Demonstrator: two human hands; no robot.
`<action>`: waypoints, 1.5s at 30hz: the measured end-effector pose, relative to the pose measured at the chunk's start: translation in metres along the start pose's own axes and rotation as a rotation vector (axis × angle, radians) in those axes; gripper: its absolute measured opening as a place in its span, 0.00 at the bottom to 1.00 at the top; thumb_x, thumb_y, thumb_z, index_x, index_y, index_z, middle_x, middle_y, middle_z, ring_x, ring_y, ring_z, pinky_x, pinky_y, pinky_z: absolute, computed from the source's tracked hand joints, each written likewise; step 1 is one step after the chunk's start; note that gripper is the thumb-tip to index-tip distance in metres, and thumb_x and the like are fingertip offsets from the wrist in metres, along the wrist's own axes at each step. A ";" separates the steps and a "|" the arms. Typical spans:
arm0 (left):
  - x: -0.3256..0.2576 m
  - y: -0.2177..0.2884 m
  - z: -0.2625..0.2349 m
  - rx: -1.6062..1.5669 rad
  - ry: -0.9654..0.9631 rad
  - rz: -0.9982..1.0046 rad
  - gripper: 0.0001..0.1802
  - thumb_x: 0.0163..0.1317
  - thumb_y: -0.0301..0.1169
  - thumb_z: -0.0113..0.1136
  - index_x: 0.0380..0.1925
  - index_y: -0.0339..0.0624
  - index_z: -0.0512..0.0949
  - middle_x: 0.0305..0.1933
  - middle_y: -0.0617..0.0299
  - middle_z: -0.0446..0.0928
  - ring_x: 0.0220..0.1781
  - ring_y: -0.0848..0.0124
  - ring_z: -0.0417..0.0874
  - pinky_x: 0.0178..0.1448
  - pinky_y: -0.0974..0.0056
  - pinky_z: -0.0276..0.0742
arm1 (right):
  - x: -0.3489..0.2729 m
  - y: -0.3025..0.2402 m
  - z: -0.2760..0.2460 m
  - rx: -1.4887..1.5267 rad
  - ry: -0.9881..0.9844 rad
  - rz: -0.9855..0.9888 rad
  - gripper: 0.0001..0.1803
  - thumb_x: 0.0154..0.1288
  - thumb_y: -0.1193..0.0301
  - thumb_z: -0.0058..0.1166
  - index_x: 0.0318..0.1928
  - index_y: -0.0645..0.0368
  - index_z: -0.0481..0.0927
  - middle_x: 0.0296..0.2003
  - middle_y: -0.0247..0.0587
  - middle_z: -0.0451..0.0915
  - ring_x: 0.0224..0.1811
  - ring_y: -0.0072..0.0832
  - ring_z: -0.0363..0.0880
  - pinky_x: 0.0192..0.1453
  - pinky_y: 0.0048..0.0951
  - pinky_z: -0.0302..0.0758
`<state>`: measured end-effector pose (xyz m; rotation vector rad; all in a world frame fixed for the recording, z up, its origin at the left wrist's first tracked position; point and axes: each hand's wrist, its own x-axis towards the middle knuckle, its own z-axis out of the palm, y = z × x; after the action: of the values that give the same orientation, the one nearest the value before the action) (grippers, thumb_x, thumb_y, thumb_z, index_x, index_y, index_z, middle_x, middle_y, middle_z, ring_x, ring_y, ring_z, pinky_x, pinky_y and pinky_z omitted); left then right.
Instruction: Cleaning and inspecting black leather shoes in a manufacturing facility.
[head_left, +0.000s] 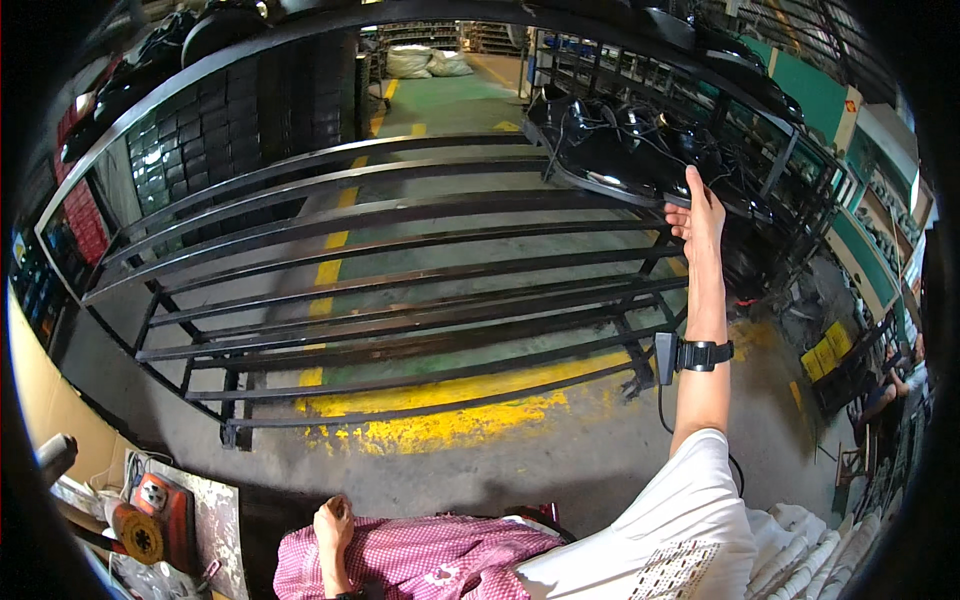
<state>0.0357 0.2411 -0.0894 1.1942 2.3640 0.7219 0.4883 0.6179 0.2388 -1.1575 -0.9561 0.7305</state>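
My right hand (697, 218) reaches far out to the upper right, to a group of glossy black lace-up shoes. Its thumb lies over the near edge of a black shoe (610, 172) while its fingers curl below that edge, so the hand is closed on it. These shoes rest at the right end of a black metal rack (400, 258). My left hand (333, 522) is held low in front of me by a pink checkered apron (430, 552). Its fingers are curled in; whatever they hold, if anything, cannot be made out.
More black shoes (215, 32) stand along the rack's top rail. Dark stacked boxes (215, 140) are behind it on the left. An orange and black device (165, 520) sits at lower left. Yellow lines (440, 410) mark the floor. White sacks (430, 62) lie far back.
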 end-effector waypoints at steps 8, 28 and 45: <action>-0.009 -0.003 -0.002 -0.116 0.111 -0.059 0.15 0.57 0.35 0.52 0.35 0.35 0.79 0.35 0.48 0.79 0.38 0.56 0.82 0.43 0.61 0.76 | -0.042 0.043 -0.016 0.615 0.113 -0.140 0.24 0.57 0.57 0.52 0.49 0.59 0.72 0.39 0.46 0.79 0.40 0.38 0.80 0.45 0.37 0.71; -0.033 0.006 -0.017 -0.281 0.309 0.087 0.14 0.60 0.32 0.49 0.42 0.38 0.76 0.36 0.50 0.79 0.36 0.57 0.82 0.41 0.60 0.77 | -0.297 0.155 0.147 0.479 -0.806 0.161 0.29 0.58 0.63 0.53 0.57 0.63 0.64 0.51 0.46 0.71 0.53 0.37 0.70 0.42 0.37 0.79; -0.130 -0.089 -0.068 -0.303 0.916 -0.187 0.08 0.54 0.20 0.53 0.35 0.33 0.77 0.27 0.55 0.81 0.28 0.69 0.83 0.31 0.70 0.78 | -0.607 0.113 0.392 0.417 -1.341 -0.335 0.31 0.50 0.76 0.62 0.57 0.65 0.67 0.43 0.46 0.79 0.42 0.26 0.78 0.49 0.25 0.74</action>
<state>0.0161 0.0718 -0.0749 0.5366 2.8185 1.7620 -0.1264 0.2811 0.0298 0.0176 -1.8991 1.3636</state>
